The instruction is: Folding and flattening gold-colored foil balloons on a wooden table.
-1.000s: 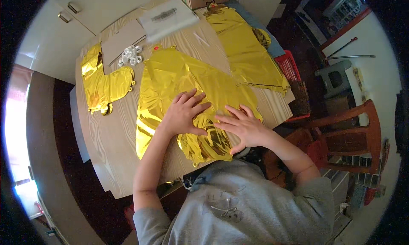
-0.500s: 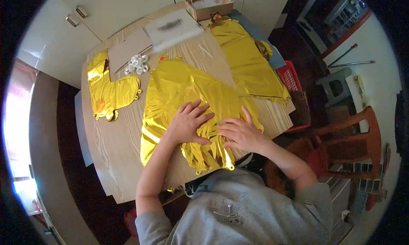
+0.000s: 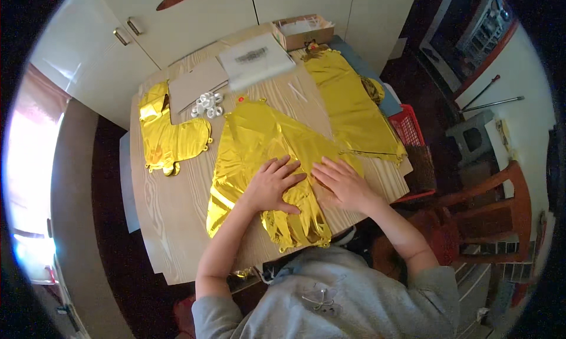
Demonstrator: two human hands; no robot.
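Observation:
A large flat gold foil balloon (image 3: pixel 253 138) lies across the middle of the wooden table, its surface creased. My left hand (image 3: pixel 272 186) rests palm down on it, fingers spread. To its right, my right hand (image 3: pixel 342 186) lies flat at the balloon's right part, fingers stretched out and a little apart. Neither hand grips anything. Below and between them, a crumpled part of the foil reaches the table's near edge. A second gold foil balloon (image 3: pixel 356 112) lies at the right, and a smaller bent one (image 3: pixel 177 141) at the left.
White ribbon rolls (image 3: pixel 208 105) are heaped beyond the balloon, near brown cardboard (image 3: pixel 197 82) and a clear plastic sheet (image 3: pixel 256 62). A cardboard box (image 3: pixel 303 33) stands at the back. Right of the table are a red basket (image 3: pixel 407 127) and a wooden chair (image 3: pixel 513 215).
My right hand has flattened, its bent fingers now straighter, and has slid slightly away from me. My left hand stays on the foil. The whole view has shifted a little.

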